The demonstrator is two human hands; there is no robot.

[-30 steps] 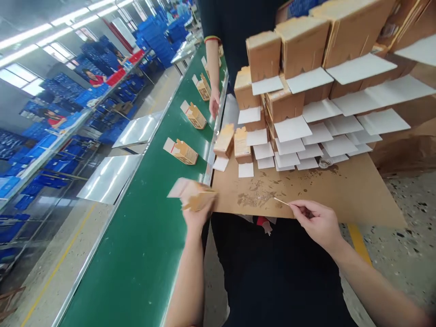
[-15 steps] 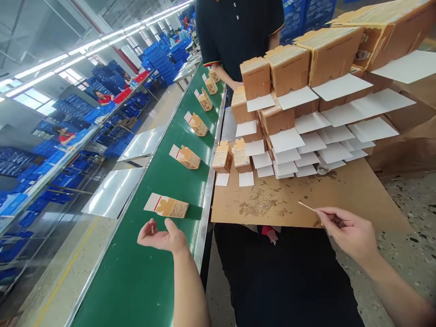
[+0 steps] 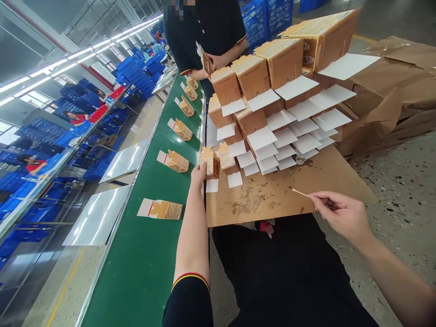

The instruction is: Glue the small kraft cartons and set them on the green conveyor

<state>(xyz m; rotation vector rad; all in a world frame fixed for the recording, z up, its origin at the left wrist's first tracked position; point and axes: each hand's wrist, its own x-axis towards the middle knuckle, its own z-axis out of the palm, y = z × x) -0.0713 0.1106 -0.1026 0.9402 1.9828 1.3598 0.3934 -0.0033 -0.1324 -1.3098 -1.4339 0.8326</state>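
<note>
My left hand (image 3: 199,175) reaches across the belt's metal edge and grips a small orange-brown carton (image 3: 211,163) at the near left end of the stack. Its white flap hangs out toward me. Beside it stands another carton (image 3: 227,159) with its white flap down. Over the right of the cardboard sheet (image 3: 259,202), my right hand (image 3: 337,213) pinches a thin cotton swab (image 3: 301,193), its tip pointing left. On the green belt, the nearest carton (image 3: 166,210) lies with its white flap to the left.
Several more cartons sit spaced along the green conveyor belt (image 3: 136,268). Piled cartons (image 3: 252,91) with white flaps fill the back of the table. A clear round dish (image 3: 300,160) is by the stack. Across from me stands a co-worker (image 3: 207,32) holding a carton.
My left hand has moved from over the belt to the stack's left end and taken hold of a carton. My right hand still holds the swab. The view has shifted right.
</note>
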